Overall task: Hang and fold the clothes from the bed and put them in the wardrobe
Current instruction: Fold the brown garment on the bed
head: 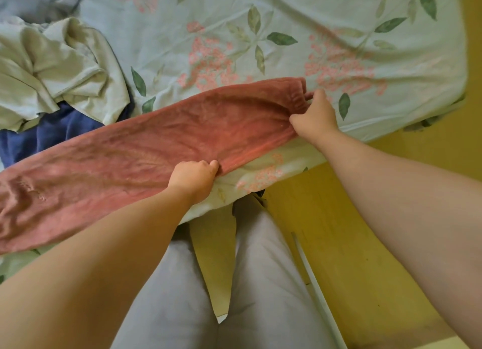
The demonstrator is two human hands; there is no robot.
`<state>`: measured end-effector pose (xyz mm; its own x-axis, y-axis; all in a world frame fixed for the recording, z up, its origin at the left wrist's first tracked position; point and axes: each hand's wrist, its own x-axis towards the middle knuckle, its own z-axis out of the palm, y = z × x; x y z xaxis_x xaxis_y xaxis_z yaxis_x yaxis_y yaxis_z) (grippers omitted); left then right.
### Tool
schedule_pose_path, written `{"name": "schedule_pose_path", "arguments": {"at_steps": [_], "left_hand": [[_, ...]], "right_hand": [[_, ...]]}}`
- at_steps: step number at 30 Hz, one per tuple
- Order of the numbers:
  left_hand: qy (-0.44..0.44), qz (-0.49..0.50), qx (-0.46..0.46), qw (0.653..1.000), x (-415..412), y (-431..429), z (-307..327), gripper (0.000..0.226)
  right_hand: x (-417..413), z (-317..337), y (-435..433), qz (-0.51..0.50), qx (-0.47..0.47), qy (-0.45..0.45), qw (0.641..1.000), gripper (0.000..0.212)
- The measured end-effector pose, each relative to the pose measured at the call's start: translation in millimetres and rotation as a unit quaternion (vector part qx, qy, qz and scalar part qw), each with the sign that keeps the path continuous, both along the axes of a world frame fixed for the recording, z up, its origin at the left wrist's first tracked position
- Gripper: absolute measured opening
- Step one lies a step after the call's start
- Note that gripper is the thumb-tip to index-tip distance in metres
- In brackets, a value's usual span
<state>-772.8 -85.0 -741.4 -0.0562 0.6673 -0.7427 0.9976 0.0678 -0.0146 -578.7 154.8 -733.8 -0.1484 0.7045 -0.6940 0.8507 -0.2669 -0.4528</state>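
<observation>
So the pink pants (146, 150) are stretched flat across the near edge of the bed (287, 35), left hand (194, 179) pinching their near edge around the middle, right hand (314, 116) gripping the cuff end, with a beige shirt (57, 67) and blue cloth (52, 132) bunched just beyond the pants.

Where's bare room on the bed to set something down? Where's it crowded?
Free: wide sheet beyond the red pants, from the cream garment to the bed's right edge; thin strip at the near edge between left hand and right hand. Crowded: left, cream garment over blue cloth, grey cloth behind.
</observation>
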Motion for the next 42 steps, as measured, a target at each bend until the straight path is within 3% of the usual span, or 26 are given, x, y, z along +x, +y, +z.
{"name": "schedule_pose_path", "arguments": {"at_steps": [4,6,9,13,19,23,26,27,28,31,32,33,34,37,39,42], "left_hand": [[-0.024,0.003,-0.002,1.0,-0.7,-2.5,-5.4,0.025],[-0.055,0.036,0.001,0.998,-3.8,-4.0,-6.2,0.042],[-0.119,0.211,0.011,0.97,-11.7,2.5,-4.6,0.053],[-0.134,0.384,0.084,0.91,-13.8,15.6,-0.6,0.04],[-0.202,0.445,0.066,0.87,25.2,48.6,44.5,0.028],[-0.344,0.512,-0.057,0.785,66.1,70.5,83.5,0.017],[-0.399,0.516,-0.111,0.75,72.9,67.2,107.8,0.007],[-0.418,0.552,-0.11,0.713,67.8,62.1,115.2,0.011],[-0.447,0.606,-0.098,0.651,59.0,54.8,121.9,0.019],[-0.532,0.745,-0.035,0.401,13.6,16.4,147.1,0.028],[-0.549,0.767,-0.01,0.332,-7.7,-1.3,156.6,0.03],[-0.561,0.781,0.015,0.276,-31.2,-21.4,166.0,0.036],[-0.564,0.788,0.037,0.242,-55.6,-44.2,173.3,0.044],[-0.545,0.802,0.082,0.23,-128.0,-120.3,174.7,0.069],[-0.53,0.804,0.079,0.256,-173.8,-168.2,164.5,0.086],[-0.516,0.793,0.092,0.312,-233.1,-235.2,134.6,0.093]], "right_hand": [[-29.7,-3.4,5.5,-0.07,-0.009,-0.058,0.996,0.092],[-40.0,-7.5,8.3,-0.083,-0.039,-0.097,0.991,0.099],[-44.2,-9.0,8.8,-0.045,-0.055,-0.103,0.992,0.083],[-31.7,14.7,3.5,-0.019,0.009,-0.032,0.999,0.066],[13.0,114.1,16.9,-0.075,0.08,-0.021,0.994,0.052],[26.5,182.8,21.4,-0.079,0.12,-0.063,0.988,0.047],[-0.1,217.3,-9.7,-0.014,0.154,-0.058,0.986,0.041],[-15.4,224.7,-26.3,0.004,0.169,-0.052,0.984,0.042],[-33.1,230.9,-46.1,0.021,0.183,-0.047,0.982,0.044],[-95.4,238.7,-118.3,0.07,0.197,-0.023,0.978,0.05],[-117.4,237.5,-145.3,0.081,0.188,-0.01,0.979,0.053],[-139.4,234.3,-172.9,0.094,0.174,0.002,0.98,0.056],[-161.4,229.6,-200.4,0.106,0.157,0.014,0.982,0.058],[-228.3,208.9,-278.5,0.123,0.089,0.058,0.987,0.058],[-269.7,190.3,-324.8,0.137,0.046,0.086,0.986,0.058],[-322.9,157.5,-388.2,0.173,-0.002,0.128,0.977,0.056]]}}
